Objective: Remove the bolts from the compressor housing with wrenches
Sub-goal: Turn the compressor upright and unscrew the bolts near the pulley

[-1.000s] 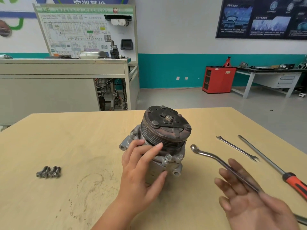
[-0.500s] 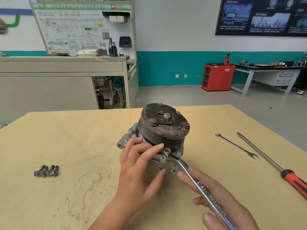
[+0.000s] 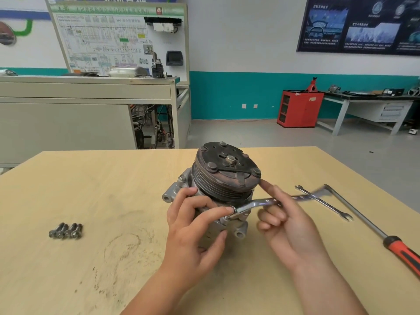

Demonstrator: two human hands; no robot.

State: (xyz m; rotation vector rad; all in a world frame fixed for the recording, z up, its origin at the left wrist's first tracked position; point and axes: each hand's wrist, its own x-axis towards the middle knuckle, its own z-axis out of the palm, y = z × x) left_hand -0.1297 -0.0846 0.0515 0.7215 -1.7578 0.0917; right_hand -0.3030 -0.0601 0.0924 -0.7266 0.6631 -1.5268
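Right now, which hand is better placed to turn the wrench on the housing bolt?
The right hand. It holds the wrench by its shank, with the ring end seated at the front of the compressor. The left hand grips the compressor body, so it suits steadying.

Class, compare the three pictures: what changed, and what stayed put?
The right hand brought the ring wrench onto the compressor, gripped its shaft, then swung the handle from pointing at the person out to the right. The left hand stayed gripping the compressor; loose bolts, spare wrench and screwdriver lay unmoved.
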